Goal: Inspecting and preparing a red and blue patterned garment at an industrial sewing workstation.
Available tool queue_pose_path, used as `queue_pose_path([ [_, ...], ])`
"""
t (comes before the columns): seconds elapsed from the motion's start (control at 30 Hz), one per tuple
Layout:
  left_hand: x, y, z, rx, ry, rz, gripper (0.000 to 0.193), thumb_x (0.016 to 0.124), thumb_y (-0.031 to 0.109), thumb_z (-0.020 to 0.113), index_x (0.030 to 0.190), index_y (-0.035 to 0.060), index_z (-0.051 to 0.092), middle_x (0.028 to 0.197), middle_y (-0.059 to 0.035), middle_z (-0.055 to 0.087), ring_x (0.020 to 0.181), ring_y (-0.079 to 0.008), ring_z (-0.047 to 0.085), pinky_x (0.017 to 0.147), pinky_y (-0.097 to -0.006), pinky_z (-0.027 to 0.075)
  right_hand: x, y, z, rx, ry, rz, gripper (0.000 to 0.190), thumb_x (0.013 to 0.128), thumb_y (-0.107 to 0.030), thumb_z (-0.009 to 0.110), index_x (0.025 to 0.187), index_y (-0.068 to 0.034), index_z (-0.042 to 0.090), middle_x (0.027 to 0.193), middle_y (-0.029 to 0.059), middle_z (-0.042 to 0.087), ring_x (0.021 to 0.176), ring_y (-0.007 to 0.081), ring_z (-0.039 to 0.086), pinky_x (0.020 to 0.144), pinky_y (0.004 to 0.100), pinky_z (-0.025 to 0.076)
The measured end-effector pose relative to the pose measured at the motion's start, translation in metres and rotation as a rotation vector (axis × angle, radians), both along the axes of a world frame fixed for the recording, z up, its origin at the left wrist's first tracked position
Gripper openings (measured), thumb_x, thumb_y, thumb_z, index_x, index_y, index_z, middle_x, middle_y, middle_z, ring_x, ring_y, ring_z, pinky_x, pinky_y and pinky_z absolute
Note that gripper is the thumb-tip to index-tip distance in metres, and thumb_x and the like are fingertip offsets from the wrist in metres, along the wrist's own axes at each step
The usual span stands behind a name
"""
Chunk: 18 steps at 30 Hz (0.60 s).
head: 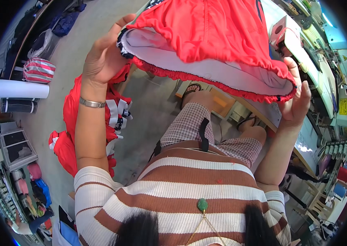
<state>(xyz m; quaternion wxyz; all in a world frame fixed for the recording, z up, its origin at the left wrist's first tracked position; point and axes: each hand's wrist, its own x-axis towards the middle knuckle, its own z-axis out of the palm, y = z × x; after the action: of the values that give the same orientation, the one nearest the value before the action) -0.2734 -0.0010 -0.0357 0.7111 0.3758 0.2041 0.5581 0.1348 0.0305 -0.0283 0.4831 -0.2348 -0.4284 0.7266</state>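
A red garment [216, 27] with a gathered elastic edge and a pale lining is stretched wide between my two hands. My left hand [105, 53] grips the left end of that edge, beside a navy and white patterned section. At the opposite end, my right hand [295, 95] has its fingers behind the fabric and its thumb outside. The hem's opening faces me, showing the white lining [204, 69]. Beyond the top of the picture the rest of the garment is cut off.
Red, white and navy garments [71, 129] hang in a pile beside my left arm. On the right stand a worktable [302, 147] and a sewing machine [339, 61]. A striped bag [39, 70] and a white roll [16, 89] lie far left. Another person [25, 227] is at lower left.
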Motion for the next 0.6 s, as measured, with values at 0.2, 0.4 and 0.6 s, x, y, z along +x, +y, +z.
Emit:
queue_pose_path([
  [0.2, 0.003, 0.0, -0.01, 0.021, 0.157, 0.093, 0.055, 0.077, 0.004, 0.066, 0.125, 0.0042, 0.038, 0.107, -0.0077, 0.057, 0.097, -0.0135, 0.056, 0.089, -0.028, 0.043, 0.003, 0.0, 0.001, 0.061, -0.017, 0.045, 0.047, 0.075, -0.005, 0.061, 0.116, -0.004, 0.038, 0.11, 0.0135, 0.051, 0.102, 0.0213, 0.054, 0.092, 0.0334, 0.043],
  [0.4, 0.011, 0.001, -0.009, 0.086, 0.42, 0.176, 0.056, 0.071, -0.003, 0.071, 0.119, 0.0047, 0.044, 0.097, -0.0049, 0.061, 0.084, -0.0108, 0.059, 0.079, -0.0236, 0.047, -0.005, -0.01, 0.01, 0.077, -0.223, -0.06, 0.045, 0.07, 0.003, 0.063, 0.11, -0.007, 0.042, 0.107, 0.007, 0.051, 0.096, 0.0156, 0.056, 0.084, 0.028, 0.046],
  [0.6, 0.022, 0.005, 0.006, 0.247, 0.77, 0.375, 0.051, 0.066, -0.007, 0.071, 0.111, 0.0039, 0.048, 0.089, -0.0031, 0.062, 0.076, -0.0078, 0.058, 0.068, -0.0219, 0.049, -0.012, -0.008, 0.023, 0.142, -0.541, -0.216, 0.046, 0.065, 0.006, 0.061, 0.107, -0.005, 0.046, 0.089, 0.0013, 0.054, 0.077, 0.0066, 0.053, 0.07, 0.0171, 0.042],
])
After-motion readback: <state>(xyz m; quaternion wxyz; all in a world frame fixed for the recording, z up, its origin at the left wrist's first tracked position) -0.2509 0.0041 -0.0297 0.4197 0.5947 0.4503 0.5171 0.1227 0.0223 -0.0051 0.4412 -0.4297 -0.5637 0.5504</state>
